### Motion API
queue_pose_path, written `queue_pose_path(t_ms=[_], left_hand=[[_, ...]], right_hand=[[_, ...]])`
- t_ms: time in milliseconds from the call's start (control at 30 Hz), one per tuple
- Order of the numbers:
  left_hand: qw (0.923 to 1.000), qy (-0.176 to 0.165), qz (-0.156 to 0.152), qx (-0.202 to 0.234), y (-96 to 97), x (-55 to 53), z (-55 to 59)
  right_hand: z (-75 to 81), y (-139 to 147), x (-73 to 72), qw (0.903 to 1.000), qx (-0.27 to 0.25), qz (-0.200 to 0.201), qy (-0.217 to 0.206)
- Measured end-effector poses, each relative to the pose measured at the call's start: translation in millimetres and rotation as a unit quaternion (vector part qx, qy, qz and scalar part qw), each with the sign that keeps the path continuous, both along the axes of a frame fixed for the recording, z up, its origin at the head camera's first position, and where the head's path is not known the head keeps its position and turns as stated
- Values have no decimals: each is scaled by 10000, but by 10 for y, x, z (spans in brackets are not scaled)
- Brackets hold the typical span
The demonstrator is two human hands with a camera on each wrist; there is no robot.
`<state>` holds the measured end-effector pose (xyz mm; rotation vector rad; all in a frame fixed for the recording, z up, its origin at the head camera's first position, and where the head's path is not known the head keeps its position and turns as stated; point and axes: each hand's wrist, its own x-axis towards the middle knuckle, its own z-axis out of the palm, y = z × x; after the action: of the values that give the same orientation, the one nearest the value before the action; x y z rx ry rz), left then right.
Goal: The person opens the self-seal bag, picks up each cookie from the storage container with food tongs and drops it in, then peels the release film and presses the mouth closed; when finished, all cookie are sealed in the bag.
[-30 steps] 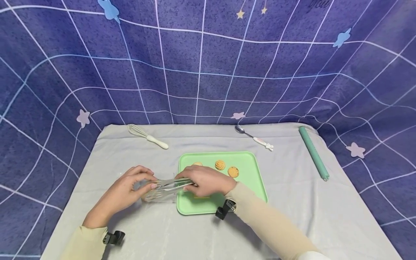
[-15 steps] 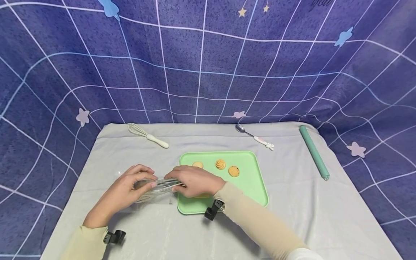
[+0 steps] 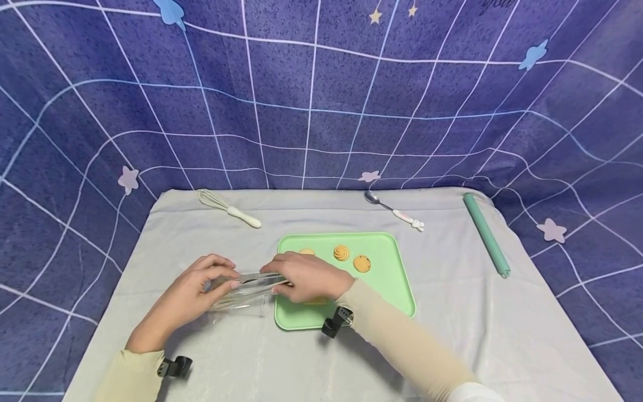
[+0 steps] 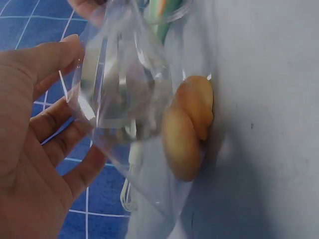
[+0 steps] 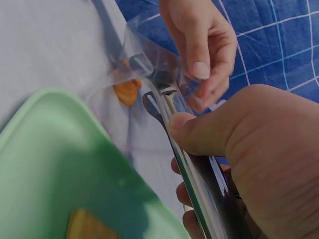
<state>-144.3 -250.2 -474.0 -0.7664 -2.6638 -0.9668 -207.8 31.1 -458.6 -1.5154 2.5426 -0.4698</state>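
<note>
My left hand (image 3: 198,287) pinches the mouth of a clear plastic bag (image 4: 154,196) between thumb and fingers. Several golden cookies (image 4: 187,129) lie low in the bag. In the right wrist view, my right hand (image 5: 249,144) grips a pair of metal tongs (image 5: 192,172), thumb on one arm and fingers round the other. The tongs reach into the bag, their slotted ends near the cookies inside. Below my right hand is a light green tray (image 3: 387,293). A swirl cookie (image 3: 341,253) and a speckled round cookie (image 3: 362,263) lie on it, others partly behind the hand.
A cream-handled whisk (image 3: 228,208) lies at the back left. Behind the tray rests a spoon (image 3: 394,211) with a white rabbit-shaped handle end. Toward the right edge is a long green stick-like object (image 3: 486,234). A blue gridded cloth (image 3: 321,111) rises behind the table.
My right hand has moved left with the tongs, deeper into the bag, then slightly back right. The left hand stays nearly where it was, still pinching the bag.
</note>
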Motion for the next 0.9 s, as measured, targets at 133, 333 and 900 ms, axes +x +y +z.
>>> queue_pose_path(t_ms=[133,333,900], left_hand=[[10000,51,46,-36,-13,-9,-33],[9998,22,170,-141,-45,-16,-89],[9999,-61,90,-20,-9,-61,-96]], right_hand=[[7,244,-3,9999,-58,-41,79],[49,771,13,9995,-126,-252,134],[11,2616,140,9785,-261,-2002,413]])
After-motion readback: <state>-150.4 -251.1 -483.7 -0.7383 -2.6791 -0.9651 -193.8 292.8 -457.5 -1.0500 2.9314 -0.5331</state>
